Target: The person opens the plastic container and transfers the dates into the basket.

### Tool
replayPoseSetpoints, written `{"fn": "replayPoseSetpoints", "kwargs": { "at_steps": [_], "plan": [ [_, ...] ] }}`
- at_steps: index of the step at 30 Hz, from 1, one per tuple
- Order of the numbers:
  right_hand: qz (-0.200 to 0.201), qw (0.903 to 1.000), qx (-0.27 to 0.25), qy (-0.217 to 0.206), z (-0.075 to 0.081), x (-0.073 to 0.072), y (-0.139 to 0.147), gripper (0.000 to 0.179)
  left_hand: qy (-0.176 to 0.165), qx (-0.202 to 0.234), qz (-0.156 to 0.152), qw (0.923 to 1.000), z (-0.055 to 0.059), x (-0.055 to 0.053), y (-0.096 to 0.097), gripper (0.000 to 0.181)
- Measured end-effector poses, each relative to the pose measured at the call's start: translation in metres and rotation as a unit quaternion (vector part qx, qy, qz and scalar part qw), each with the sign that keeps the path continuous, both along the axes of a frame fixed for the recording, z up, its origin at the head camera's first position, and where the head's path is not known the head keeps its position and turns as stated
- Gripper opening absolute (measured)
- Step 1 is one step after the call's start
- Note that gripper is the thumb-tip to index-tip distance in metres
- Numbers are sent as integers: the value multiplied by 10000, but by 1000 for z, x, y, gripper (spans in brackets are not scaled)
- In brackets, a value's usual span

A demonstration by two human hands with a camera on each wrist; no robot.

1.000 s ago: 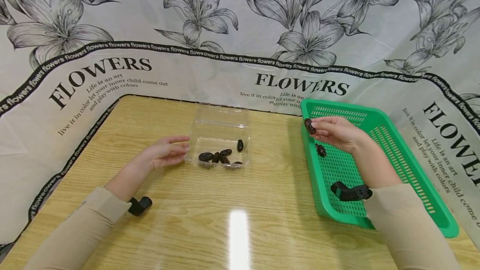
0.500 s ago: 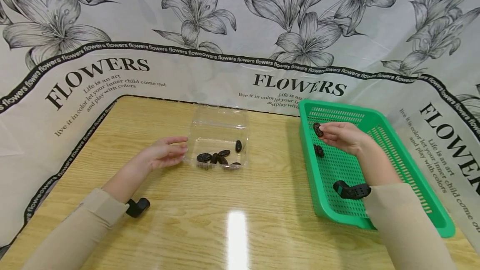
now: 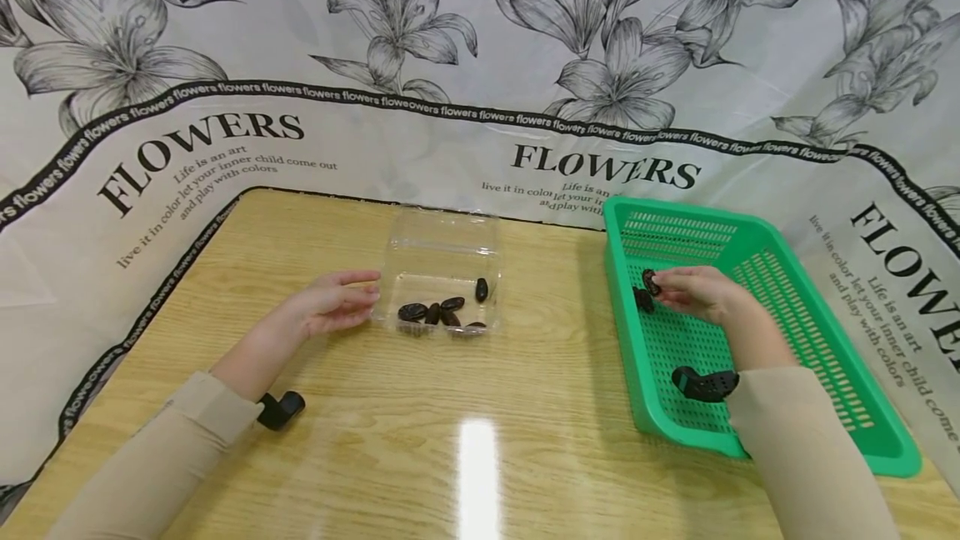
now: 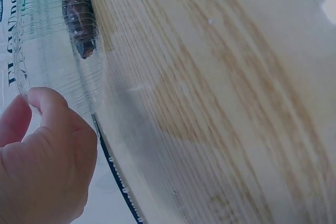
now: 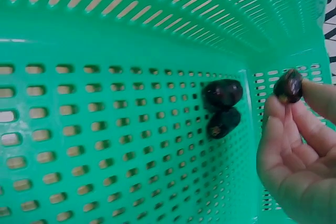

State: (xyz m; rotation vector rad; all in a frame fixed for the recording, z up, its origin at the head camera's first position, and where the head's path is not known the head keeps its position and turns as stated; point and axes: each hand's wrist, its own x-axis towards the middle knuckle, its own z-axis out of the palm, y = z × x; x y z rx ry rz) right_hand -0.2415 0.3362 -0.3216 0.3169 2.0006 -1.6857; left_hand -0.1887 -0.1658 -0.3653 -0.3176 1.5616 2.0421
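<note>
My right hand (image 3: pixel 697 294) pinches a dark, wrinkled date (image 3: pixel 650 281) between thumb and fingers, low inside the green basket (image 3: pixel 626 340). In the right wrist view, two dates (image 5: pixel 223 94) lie together on the perforated basket floor, left of the held date (image 5: pixel 289 86). My left hand (image 3: pixel 333 303) is at the left side of a clear plastic box (image 3: pixel 442 261) with its lid raised; in the left wrist view, thumb and finger (image 4: pixel 52 108) meet at the box's edge. Several dates (image 3: pixel 432 312) lie in the box, mostly along its near side.
The box and basket stand apart on a wood-grain table (image 3: pixel 390 423). Behind them hangs a white cloth (image 3: pixel 420 140) with flower prints and lettering. Black straps (image 3: pixel 281 411) hang at both wrists.
My right hand has carried the date from above the basket's far left rim down into the basket, nearer the dates there. The left hand has stayed at the box.
</note>
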Motion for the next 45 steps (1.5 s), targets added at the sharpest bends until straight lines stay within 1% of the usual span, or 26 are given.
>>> {"fn": "replayPoseSetpoints", "kwargs": {
  "at_steps": [2, 4, 5, 8, 11, 13, 17, 18, 20, 21, 22, 24, 25, 28, 31, 34, 37, 39, 43, 45],
  "plan": [
    [-64, 9996, 260, 8, -2, 0, 1, 15, 0, 28, -2, 10000, 0, 0, 0, 60],
    [-78, 9979, 639, 30, -5, 0, 3, 6, 2, 32, -7, 10000, 0, -1, 0, 61],
    [-72, 9967, 812, 39, -6, 0, 4, 7, 3, 36, -4, 10000, 0, 0, 0, 61],
    [-65, 9932, 1160, 17, -10, -1, 8, 19, 14, 36, -7, 10000, 1, 0, 0, 61],
    [-87, 9925, 1217, 24, -14, -1, 11, 27, 26, 29, 4, 10000, 1, 1, 1, 61],
    [-39, 9922, 1242, 65, -16, -1, 14, 25, 52, 38, -20, 10000, 1, 1, 1, 62],
    [-69, 9926, 1213, 47, -21, -2, 21, 23, 51, 37, -11, 10000, 2, 1, 2, 62],
    [-77, 9924, 1224, 37, -22, -2, 22, 19, 54, 45, -14, 10000, 2, 2, 2, 62],
    [-150, 9916, 1286, 11, -22, -1, 22, 24, 43, 42, 1, 10000, 2, 2, 2, 61],
    [-166, 9913, 1307, -6, -21, -1, 22, 24, 49, 51, -8, 10000, 2, 2, 2, 62],
    [-172, 9893, 1447, -21, -20, 1, 19, 26, 49, 55, -7, 10000, 2, 2, 2, 61],
    [-179, 9878, 1544, -87, -19, 1, 18, 24, 57, 48, -13, 10000, 2, 2, 2, 61],
    [-177, 9875, 1562, -127, -18, 2, 17, 28, 62, 38, -16, 10000, 1, 2, 1, 61],
    [-132, 9873, 1567, -218, -18, 2, 18, 34, 61, 14, -13, 10000, 1, 2, 1, 61],
    [-122, 9876, 1548, -225, -19, 3, 19, 42, 66, 35, -13, 10000, 1, 2, 1, 61],
    [-232, 9872, 1560, -239, -18, 3, 20, 36, 71, 71, -21, 9999, 1, 2, 1, 62],
    [-318, 9887, 1454, -208, -13, 3, 18, 30, 58, 82, -21, 9999, 1, 2, 1, 62],
    [-381, 9911, 1265, -170, -8, 3, 16, 25, 30, 71, 1, 10000, 1, 1, 1, 61],
    [-369, 9952, 910, -58, 1, 0, 10, 21, 10, 90, 26, 10000, 0, 0, 1, 61],
    [-307, 9961, 821, -28, 6, -1, 7, 23, 14, 98, 28, 9999, -1, 0, 1, 62]
  ]
}}
